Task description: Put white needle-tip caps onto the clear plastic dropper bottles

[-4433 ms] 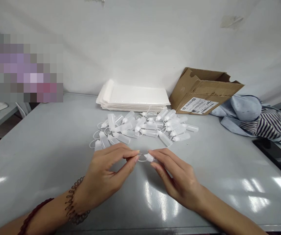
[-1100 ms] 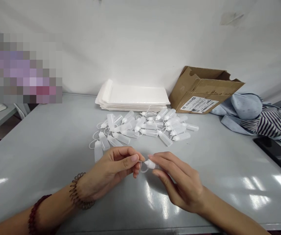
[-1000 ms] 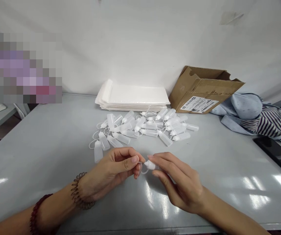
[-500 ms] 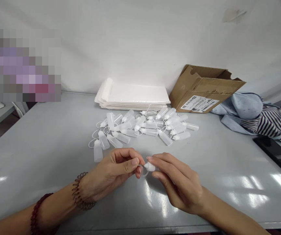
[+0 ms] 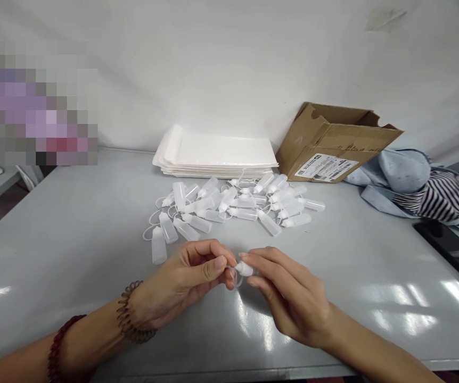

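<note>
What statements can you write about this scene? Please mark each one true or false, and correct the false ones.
1. The right hand holds a small plastic bottle. True.
2. The cardboard box is to the left of the stack of white bags. False: it is to the right of the stack.
3. A coiled bracelet is on the left wrist. True.
4. The loose bottles stand upright in a tray. False: they lie in a loose pile on the grey table.
</note>
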The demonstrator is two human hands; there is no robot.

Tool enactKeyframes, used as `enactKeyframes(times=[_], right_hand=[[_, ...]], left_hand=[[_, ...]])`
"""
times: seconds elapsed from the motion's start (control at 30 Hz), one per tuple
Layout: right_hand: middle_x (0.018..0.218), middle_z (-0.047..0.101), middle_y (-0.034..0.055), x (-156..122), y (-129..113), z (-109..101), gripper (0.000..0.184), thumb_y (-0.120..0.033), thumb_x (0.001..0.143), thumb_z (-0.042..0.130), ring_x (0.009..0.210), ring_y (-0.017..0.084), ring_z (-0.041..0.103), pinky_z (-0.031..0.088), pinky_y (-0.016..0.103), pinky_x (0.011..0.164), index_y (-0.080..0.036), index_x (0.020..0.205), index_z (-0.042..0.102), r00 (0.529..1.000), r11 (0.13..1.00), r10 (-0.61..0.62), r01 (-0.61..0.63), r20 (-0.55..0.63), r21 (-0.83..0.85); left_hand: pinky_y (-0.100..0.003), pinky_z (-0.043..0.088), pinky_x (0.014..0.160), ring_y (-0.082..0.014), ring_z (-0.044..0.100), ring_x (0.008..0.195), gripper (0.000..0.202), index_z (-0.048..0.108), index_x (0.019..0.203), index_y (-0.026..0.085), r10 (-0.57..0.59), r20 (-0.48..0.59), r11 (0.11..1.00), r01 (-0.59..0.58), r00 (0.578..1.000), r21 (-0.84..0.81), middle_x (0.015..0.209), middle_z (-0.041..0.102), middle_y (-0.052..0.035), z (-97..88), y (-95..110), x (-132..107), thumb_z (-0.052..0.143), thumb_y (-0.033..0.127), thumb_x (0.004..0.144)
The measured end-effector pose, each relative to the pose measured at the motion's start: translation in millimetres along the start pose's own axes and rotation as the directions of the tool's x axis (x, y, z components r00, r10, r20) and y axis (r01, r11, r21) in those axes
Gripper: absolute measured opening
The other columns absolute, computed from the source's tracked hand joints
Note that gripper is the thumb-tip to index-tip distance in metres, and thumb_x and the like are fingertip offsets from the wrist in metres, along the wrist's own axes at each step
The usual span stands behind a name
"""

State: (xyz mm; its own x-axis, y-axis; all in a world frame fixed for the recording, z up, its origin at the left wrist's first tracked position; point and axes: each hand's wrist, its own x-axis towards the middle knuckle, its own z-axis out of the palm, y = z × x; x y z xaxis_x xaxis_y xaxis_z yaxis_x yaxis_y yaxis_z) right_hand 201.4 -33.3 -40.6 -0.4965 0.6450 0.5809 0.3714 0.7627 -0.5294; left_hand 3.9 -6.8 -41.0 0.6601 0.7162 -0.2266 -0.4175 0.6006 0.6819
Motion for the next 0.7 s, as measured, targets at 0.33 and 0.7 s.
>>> enactKeyframes(times=[0.33, 0.7], right_hand=[[0.099, 0.060, 0.0182, 1, -1, 1, 0.034, 0.002, 0.084, 0.051, 0.093, 0.020, 0.057, 0.054, 0.030, 0.074, -0.001, 0.118, 0.051, 1.000, 1.000, 0.001, -0.002, -0.006, -0.022], [0.095, 0.061, 0.0124, 7, 9, 4, 0.031, -0.005, 0.088, 0.049, 0.087, 0.018, 0.059, 0.054, 0.029, 0.069, -0.011, 0.117, 0.053, 0.994, 0.995, 0.098, -0.097, -0.047, 0.030]], left_hand=[[-0.017, 0.045, 0.073, -0.0072, 0.058, 0.068, 0.010, 0.070, 0.077, 0.015, 0.005, -0.021, 1.000, -0.004, 1.000, 0.017, 0.071, 0.062, 0.0008, 2.1, 1, 0, 0.064, 0.019, 0.083], [-0.022, 0.044, 0.061, -0.0113, 0.051, 0.061, 0.032, 0.068, 0.087, 0.017, 0.120, -0.206, 0.864, 0.000, 0.971, 0.503, 0.073, 0.060, -0.0017, 1.8, 18, -3, 0.046, 0.041, 0.092]])
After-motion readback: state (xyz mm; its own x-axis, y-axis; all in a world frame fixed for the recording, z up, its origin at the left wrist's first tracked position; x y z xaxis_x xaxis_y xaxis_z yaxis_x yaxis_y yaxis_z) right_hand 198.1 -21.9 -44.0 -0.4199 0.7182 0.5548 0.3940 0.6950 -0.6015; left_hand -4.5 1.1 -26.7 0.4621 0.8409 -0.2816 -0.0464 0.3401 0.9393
